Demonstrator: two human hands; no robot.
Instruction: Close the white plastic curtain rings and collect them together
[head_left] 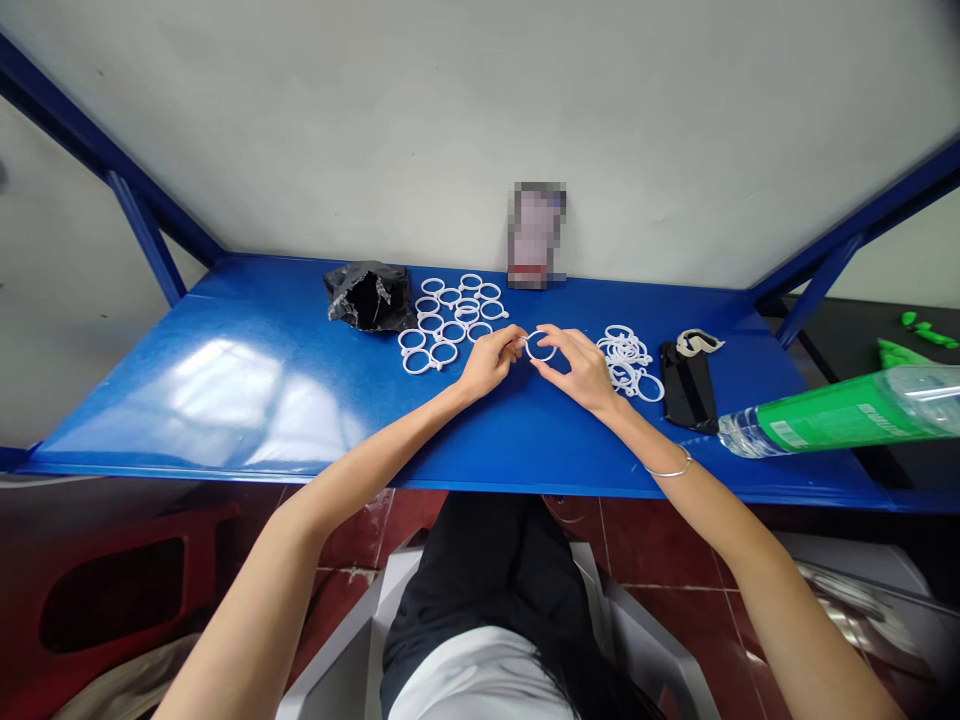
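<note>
A white plastic curtain ring [541, 360] is held upright between my hands, over the middle of the blue table. My right hand [581, 368] grips its right side, thumb below and fingers above. My left hand [491, 362] is closed in a pinch at the ring's left edge, where a small part is mostly hidden by the fingertips. Left of my left hand, several similar white rings [466, 314] lie spread out, a few overlapping. Just right of my right hand sits a tangled pile of white rings [624, 352], partly hidden behind the hand.
A crumpled black plastic bag [367, 297] stands open at the back left. A blurred-out upright object [535, 235] leans on the wall. To the right are a black phone [688, 388], a cream-coloured strap-like item [699, 343] and a green-labelled bottle [840, 415] lying down. Blue metal bars flank the table [300, 400].
</note>
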